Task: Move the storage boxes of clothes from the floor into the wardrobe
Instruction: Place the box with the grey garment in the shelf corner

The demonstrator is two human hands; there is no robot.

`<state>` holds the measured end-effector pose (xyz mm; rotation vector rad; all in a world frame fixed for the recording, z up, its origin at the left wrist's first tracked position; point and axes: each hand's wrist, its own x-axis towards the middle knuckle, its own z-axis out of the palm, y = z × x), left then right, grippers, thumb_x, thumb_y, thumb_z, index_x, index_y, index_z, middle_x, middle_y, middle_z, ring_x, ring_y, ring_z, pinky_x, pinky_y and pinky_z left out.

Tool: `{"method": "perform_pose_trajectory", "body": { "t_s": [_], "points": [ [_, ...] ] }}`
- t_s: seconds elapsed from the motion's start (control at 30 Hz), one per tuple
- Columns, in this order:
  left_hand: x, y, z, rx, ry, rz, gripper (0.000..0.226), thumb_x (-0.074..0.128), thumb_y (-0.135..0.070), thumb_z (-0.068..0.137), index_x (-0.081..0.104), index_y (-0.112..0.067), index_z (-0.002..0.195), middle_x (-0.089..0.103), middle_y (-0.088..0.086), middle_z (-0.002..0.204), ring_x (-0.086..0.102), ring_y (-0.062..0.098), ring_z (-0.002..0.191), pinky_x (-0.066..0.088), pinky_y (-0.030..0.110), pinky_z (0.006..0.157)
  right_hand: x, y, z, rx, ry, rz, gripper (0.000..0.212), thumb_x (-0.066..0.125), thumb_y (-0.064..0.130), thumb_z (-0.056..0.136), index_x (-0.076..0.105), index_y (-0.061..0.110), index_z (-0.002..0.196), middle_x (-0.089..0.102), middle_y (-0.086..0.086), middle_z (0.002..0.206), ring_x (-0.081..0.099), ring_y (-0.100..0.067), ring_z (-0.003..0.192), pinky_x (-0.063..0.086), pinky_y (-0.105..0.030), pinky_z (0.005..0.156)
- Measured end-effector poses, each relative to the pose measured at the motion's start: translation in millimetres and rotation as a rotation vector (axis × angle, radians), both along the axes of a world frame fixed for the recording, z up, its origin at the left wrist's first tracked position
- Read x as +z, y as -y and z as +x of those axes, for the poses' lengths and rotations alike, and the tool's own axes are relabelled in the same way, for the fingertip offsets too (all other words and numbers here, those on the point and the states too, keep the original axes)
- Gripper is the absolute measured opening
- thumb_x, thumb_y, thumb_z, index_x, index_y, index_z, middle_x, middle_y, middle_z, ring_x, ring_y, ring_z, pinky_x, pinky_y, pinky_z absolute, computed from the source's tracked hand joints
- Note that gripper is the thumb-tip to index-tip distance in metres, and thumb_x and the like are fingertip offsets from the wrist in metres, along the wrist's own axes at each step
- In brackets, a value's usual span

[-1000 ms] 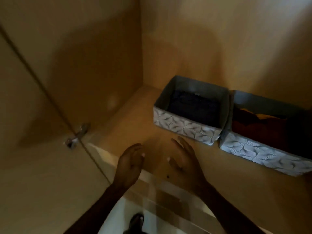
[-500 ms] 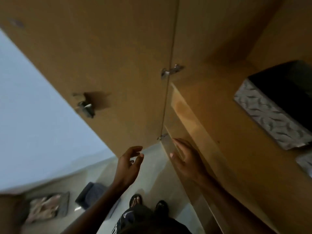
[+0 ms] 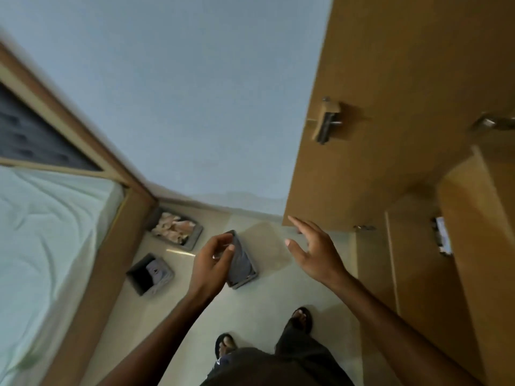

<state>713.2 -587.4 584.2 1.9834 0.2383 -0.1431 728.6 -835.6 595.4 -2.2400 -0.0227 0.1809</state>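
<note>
Three storage boxes stand on the floor (image 3: 264,302) at centre frame: nearest box (image 3: 243,263), pink-filled box (image 3: 177,228), grey-filled box (image 3: 150,274). Left hand (image 3: 213,263), fingers loosely curled and empty, and right hand (image 3: 315,252), fingers spread wide, hang above. Step, as judged: fetching a box. The next move calls for stooping and gripping both of its sides.

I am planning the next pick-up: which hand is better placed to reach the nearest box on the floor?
Probably left. The left hand overlaps the box of dark clothes in this view, empty; the right hand, open, is nearer the wardrobe door.
</note>
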Motion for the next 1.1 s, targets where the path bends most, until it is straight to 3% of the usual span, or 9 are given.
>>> {"method": "perform_pose_trajectory", "body": {
  "t_s": [0.1,0.23,0.5,0.93,1.03,1.1],
  "points": [
    [-5,-56,-16,0.075,-0.033,0.028,0.022,0.057,-0.023,0.095,0.063,-0.023,0.117,0.066,-0.013,0.112,0.061,0.001,0.102,0.047,0.019,0.080,-10,-57,7,0.079,-0.021,-0.004,0.055,0.057,0.037,0.092,0.043,0.025,0.144,0.049,0.006,0.143,0.048,-0.009,0.127,0.045,-0.034,0.103],
    [-23,-102,-21,0.141,-0.084,0.045,0.027,0.055,-0.025,0.096,0.060,-0.023,0.122,0.063,-0.011,0.116,0.059,0.004,0.107,0.048,0.021,0.083,-31,-109,22,0.171,-0.069,-0.019,0.055,0.056,0.038,0.092,0.042,0.026,0.144,0.048,0.007,0.144,0.049,-0.009,0.127,0.045,-0.033,0.104],
    [-103,-125,32,0.212,-0.237,0.122,0.032,0.053,-0.026,0.096,0.057,-0.018,0.127,0.062,-0.005,0.122,0.058,0.006,0.104,0.046,0.023,0.085,-122,-159,85,0.280,-0.227,-0.074,0.053,0.057,0.033,0.092,0.044,0.024,0.143,0.052,0.003,0.140,0.052,-0.013,0.122,0.045,-0.026,0.097],
    [-455,-113,98,0.119,-0.632,0.209,0.034,0.052,-0.038,0.093,0.055,-0.028,0.125,0.061,-0.004,0.127,0.060,0.015,0.109,0.051,0.038,0.093,-487,-152,164,0.383,-0.529,-0.316,0.054,0.056,0.032,0.093,0.043,0.017,0.143,0.050,-0.006,0.143,0.049,-0.023,0.129,0.043,-0.035,0.103],
    [-535,-116,101,0.046,-0.674,0.274,0.035,0.054,-0.036,0.092,0.056,-0.025,0.125,0.057,0.001,0.132,0.056,0.021,0.117,0.045,0.032,0.096,-564,-152,163,0.395,-0.565,-0.372,0.053,0.054,0.033,0.095,0.041,0.018,0.144,0.048,-0.006,0.144,0.046,-0.025,0.131,0.041,-0.037,0.104],
    [-583,-117,106,-0.008,-0.678,0.325,0.041,0.057,-0.037,0.090,0.055,-0.023,0.129,0.051,0.006,0.138,0.050,0.026,0.126,0.043,0.038,0.102,-610,-154,161,0.404,-0.584,-0.386,0.052,0.052,0.032,0.095,0.042,0.018,0.144,0.046,-0.008,0.144,0.045,-0.028,0.131,0.042,-0.042,0.104]
  ]
}}
